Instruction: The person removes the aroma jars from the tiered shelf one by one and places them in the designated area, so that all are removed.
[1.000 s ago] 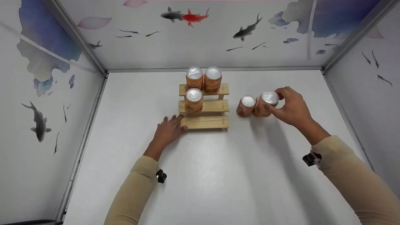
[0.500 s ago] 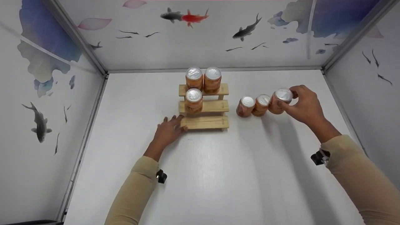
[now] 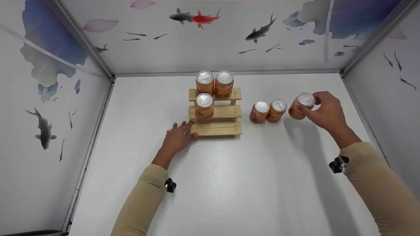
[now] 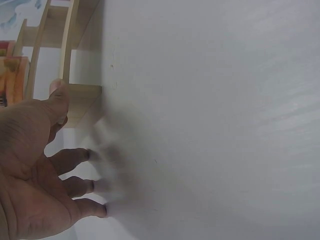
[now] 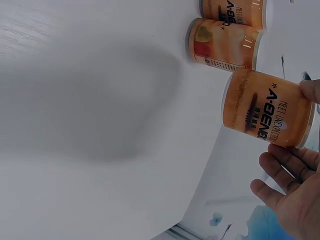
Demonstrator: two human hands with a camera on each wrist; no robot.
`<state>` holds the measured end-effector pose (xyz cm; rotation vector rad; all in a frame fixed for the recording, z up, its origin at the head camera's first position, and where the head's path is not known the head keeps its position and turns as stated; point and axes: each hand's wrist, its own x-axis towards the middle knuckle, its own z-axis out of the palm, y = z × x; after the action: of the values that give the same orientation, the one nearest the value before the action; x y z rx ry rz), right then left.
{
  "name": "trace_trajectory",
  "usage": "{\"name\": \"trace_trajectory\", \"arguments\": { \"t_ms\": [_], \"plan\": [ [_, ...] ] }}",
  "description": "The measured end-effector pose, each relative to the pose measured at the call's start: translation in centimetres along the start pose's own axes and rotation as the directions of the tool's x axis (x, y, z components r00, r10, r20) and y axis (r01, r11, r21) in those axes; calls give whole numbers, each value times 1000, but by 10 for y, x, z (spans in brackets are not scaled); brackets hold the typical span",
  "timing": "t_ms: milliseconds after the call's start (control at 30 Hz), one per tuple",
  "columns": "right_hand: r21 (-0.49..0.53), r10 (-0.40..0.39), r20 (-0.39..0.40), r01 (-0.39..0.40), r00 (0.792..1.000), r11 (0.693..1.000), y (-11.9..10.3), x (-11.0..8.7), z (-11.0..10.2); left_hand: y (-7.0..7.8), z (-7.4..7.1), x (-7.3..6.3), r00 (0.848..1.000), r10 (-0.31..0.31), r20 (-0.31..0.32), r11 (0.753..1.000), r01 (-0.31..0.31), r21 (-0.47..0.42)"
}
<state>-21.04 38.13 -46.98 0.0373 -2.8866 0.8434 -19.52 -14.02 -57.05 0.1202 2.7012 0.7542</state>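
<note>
My right hand (image 3: 329, 111) grips an orange printed can (image 3: 300, 106) with a silver lid, thumb on one side and fingers on the other. In the right wrist view this can (image 5: 267, 107) shows dark lettering, its base apart from its shadow. Two similar cans (image 3: 260, 112) (image 3: 276, 111) stand side by side on the table to its left. A three-step wooden rack (image 3: 215, 128) carries two cans (image 3: 205, 82) (image 3: 224, 85) on top and one can (image 3: 204, 106) at the middle step's left. My left hand (image 3: 178, 137) pinches the bottom step's left end between thumb and index finger, other fingers spread on the table.
White panels printed with fish and petals rise at the back (image 3: 216, 42), left (image 3: 49, 108) and right (image 3: 387, 88) of the white tabletop (image 3: 213, 183). Metal strips edge the panels. A small black camera sits at each sleeve cuff.
My right hand has carried its can rightward, away from the two cans on the table, opening a gap and uncovering the nearer one. The left hand and rack have stayed in place.
</note>
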Motion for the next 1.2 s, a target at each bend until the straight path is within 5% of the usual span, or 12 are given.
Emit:
{"name": "trace_trajectory", "arguments": {
  "t_ms": [433,1200],
  "plan": [
    [-1,40,63,-40,997,999,22,4,24,0,0,1,1000,-1,5,1000,1,-8],
    [-33,26,174,-20,984,999,26,13,47,-1,0,0,1000,-7,-1,1000,7,-6]
  ]
}}
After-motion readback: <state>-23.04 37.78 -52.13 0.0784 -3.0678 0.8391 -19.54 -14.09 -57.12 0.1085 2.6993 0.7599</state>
